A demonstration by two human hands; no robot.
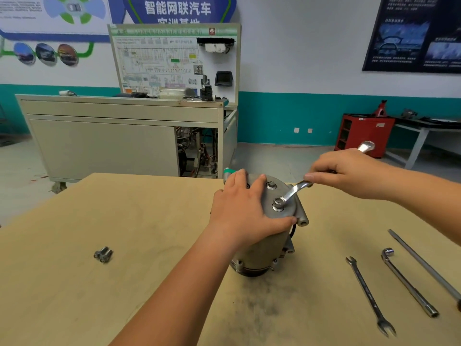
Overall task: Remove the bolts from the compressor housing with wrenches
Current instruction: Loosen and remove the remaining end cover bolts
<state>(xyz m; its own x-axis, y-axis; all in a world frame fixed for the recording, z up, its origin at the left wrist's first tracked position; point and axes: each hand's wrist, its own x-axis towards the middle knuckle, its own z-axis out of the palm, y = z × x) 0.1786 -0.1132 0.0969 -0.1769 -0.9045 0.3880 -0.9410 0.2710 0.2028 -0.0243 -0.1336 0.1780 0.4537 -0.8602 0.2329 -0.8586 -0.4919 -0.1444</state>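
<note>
Head view: the compressor housing (274, 236) stands upright at the middle of the tabletop (124, 245). The left hand (245, 211) lies spread across its top plate, fingers straight, pressing down. The right hand (349, 171), at 2 o'clock from the housing, grips the wrench (293, 193), whose ring end sits on a bolt (278, 204). Loose bolts (103, 254) lie at 9 o'clock. At 4 o'clock lie a spare wrench (369, 293), a socket wrench (406, 283) and a long bar (424, 265).

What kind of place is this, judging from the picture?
Probably a vehicle-repair training workshop: a white wiring-diagram teaching board stands on a grey metal cabinet, a dark car poster hangs on the wall, and a red metal cabinet stands behind.
</note>
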